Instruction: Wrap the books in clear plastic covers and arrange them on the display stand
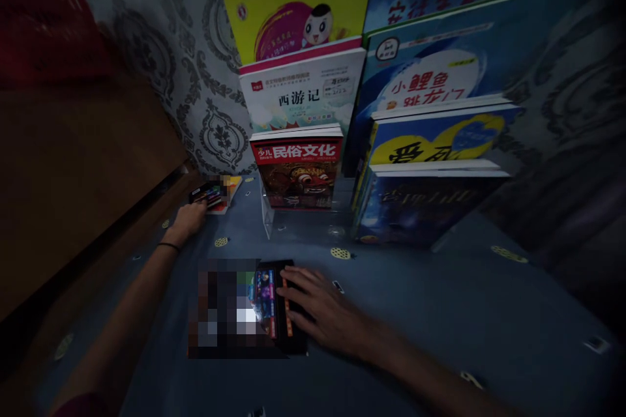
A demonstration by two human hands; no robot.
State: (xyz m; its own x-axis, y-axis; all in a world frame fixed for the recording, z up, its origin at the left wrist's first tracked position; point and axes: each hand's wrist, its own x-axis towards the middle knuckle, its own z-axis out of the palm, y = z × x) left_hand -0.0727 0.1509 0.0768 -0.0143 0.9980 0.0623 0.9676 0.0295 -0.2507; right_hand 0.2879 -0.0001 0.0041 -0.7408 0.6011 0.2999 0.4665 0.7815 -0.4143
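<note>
A dark-covered book (281, 303) lies flat on the table in front of me, much of its cover blurred into blocks. My right hand (320, 306) rests on its right edge, fingers stretched out and apart. Farther off at the back left, a small pile of books (212, 194) lies near the wall, also partly blurred. My left hand (190, 220) reaches to the near edge of the dark book on top, its fingers bent against it; the thumb is hard to make out.
A clear stand (267, 220) holds several upright books, including a red one (298, 172) and a dark blue one (420, 208). A patterned wall (222, 133) rises behind. A brown wooden panel (73, 176) borders the blue tablecloth (391, 300) at left; a red bag-like item (49, 19) sits above it.
</note>
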